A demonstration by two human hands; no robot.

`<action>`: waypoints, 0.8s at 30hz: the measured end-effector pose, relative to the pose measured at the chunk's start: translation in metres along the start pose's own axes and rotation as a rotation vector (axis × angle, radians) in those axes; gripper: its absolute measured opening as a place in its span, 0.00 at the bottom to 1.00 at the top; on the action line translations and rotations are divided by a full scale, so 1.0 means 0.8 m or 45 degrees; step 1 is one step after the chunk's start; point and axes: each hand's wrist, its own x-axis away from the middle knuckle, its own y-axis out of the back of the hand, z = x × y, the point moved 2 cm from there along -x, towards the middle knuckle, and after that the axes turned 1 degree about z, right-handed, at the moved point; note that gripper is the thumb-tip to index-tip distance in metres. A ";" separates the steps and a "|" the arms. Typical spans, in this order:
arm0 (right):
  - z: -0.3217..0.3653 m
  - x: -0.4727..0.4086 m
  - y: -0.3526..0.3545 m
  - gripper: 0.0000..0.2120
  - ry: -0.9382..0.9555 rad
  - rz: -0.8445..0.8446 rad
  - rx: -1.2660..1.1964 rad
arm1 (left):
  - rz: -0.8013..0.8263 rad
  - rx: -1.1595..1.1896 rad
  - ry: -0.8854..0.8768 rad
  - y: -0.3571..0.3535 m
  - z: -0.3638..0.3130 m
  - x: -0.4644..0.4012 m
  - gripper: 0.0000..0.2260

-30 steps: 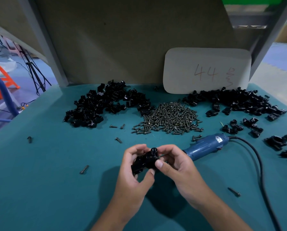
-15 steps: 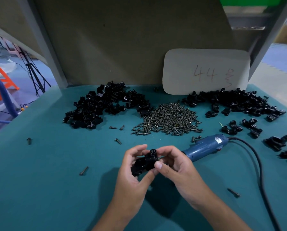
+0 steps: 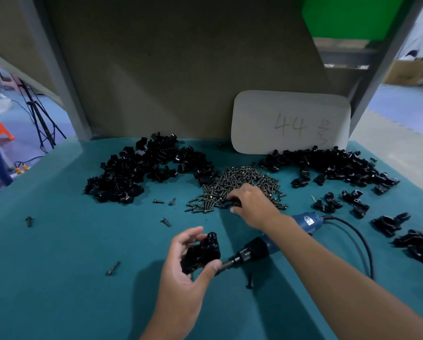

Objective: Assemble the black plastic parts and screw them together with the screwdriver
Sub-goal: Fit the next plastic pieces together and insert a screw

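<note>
A: Your left hand [image 3: 189, 260] alone grips the black assy [image 3: 200, 252] now, low over the bench [image 3: 58, 266].
B: And your right hand [image 3: 251, 204] left it; fingers curled into the screw pile [image 3: 235, 186], grip unclear. Screwdriver [image 3: 262, 246] lies beneath your forearm.

Head cam, fwd-down, close over table [image 3: 58, 241]

Left hand [image 3: 186, 268] grips joined black plastic parts [image 3: 200, 253] above teal tabletop [image 3: 58, 278]; right hand [image 3: 251, 204] reaches into screw pile [image 3: 232, 187], fingers curled among the screws; whether one is pinched, unclear; blue electric screwdriver [image 3: 259, 249] lies under right forearm, bit toward left thumb; black part heaps far left [image 3: 144, 170] and far right [image 3: 333, 165]; white card [image 3: 291, 121] marked "44" leans at back.
</note>
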 end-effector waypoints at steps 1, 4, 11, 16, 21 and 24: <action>0.001 -0.007 -0.003 0.16 0.016 0.007 0.047 | -0.004 -0.003 0.001 0.000 0.001 0.000 0.24; 0.008 -0.017 -0.001 0.12 0.048 -0.012 0.175 | -0.024 -0.006 0.006 0.001 0.003 -0.004 0.24; 0.024 -0.013 -0.002 0.13 0.076 0.025 0.481 | -0.069 -0.015 0.004 0.001 0.005 -0.004 0.25; 0.025 -0.006 -0.004 0.14 0.048 -0.012 0.476 | -0.065 -0.050 -0.004 0.001 0.003 -0.004 0.24; 0.019 -0.004 0.005 0.06 -0.020 -0.034 0.219 | -0.060 -0.077 -0.010 0.002 -0.001 -0.003 0.24; 0.018 0.009 0.019 0.02 -0.082 -0.190 -0.171 | -0.065 -0.077 -0.011 0.003 0.000 -0.003 0.23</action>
